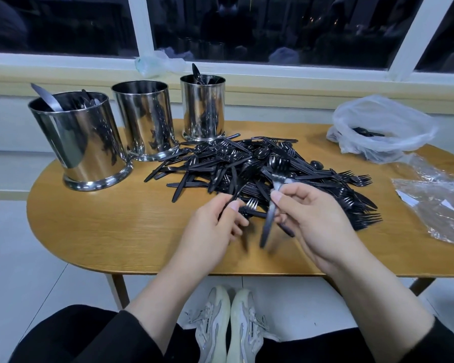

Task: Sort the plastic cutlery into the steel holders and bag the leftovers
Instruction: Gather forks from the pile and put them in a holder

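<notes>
A heap of black plastic cutlery [249, 163] lies in the middle of the wooden table [116, 231]. My right hand [315, 221] grips a few black forks [271, 205], tines up, just above the pile's near edge. My left hand [212, 231] pinches another black fork [237, 187] beside it. Three steel holders stand at the back left: the left holder [81, 142] has knives in it, the middle holder [144, 119] shows nothing above its rim, and the right holder [203, 106] has spoons.
A white plastic bag [383, 127] with a few black pieces inside sits at the table's back right. Clear crumpled wrapping [440, 203] lies on the right edge. A window sill runs behind the holders. My shoes show on the floor below the table.
</notes>
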Tool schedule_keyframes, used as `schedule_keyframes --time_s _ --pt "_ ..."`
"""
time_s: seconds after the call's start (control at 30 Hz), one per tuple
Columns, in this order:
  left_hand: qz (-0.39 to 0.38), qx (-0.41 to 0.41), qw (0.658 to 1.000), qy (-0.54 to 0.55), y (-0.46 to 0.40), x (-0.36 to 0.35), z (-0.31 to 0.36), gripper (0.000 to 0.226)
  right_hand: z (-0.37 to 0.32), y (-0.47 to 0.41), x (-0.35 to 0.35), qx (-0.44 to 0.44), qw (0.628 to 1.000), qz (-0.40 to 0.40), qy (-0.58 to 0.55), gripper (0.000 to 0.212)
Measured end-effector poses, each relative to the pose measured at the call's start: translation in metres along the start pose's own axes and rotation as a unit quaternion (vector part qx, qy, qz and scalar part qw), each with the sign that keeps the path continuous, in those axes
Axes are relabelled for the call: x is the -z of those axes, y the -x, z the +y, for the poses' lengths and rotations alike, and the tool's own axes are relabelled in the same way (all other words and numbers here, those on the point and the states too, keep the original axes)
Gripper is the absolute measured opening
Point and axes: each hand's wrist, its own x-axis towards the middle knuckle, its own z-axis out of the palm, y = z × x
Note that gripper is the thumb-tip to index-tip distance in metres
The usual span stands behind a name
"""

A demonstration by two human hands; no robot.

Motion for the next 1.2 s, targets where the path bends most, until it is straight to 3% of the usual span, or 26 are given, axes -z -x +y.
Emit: schedule_keyframes --time_s 0.17,0.33,0.47,0.53,0.63,0.73,0.9,1.2 --pt "-0.049 0.009 0.997 0.054 0.0 -0.021 0.011 0.025 0.006 0.003 -0.015 0.017 0.998 0.014 0.059 0.008" --pt "-0.033 0.005 0.999 0.033 -0.009 -0.032 0.004 0.023 0.003 0.001 0.008 0.079 0.966 0.053 0.239 0.012" --pt "-0.063 0.0 0.996 0.061 -0.017 -0.042 0.012 0.025 -0.006 -0.009 0.059 0.117 0.88 0.094 0.45 0.009" --pt "-0.087 0.009 0.992 0.091 -0.02 -0.051 0.015 0.031 -0.01 -0.016 0.084 0.104 0.827 0.065 0.549 0.013" --pt "-0.119 -0.001 0.992 0.049 -0.019 -0.06 0.015 0.031 -0.014 -0.028 0.108 0.058 0.76 0.0 0.648 0.024" --pt "-0.125 -0.008 0.992 0.033 -0.019 -0.061 0.012 0.032 -0.013 -0.032 0.112 0.055 0.711 -0.053 0.699 0.032" --pt "-0.109 0.022 0.987 0.118 -0.02 -0.059 0.01 0.036 -0.012 -0.036 0.107 0.08 0.696 -0.079 0.709 0.026" --pt "-0.112 0.023 0.983 0.143 -0.016 -0.058 0.008 0.021 -0.019 -0.031 0.11 0.134 0.719 -0.075 0.678 0.006"
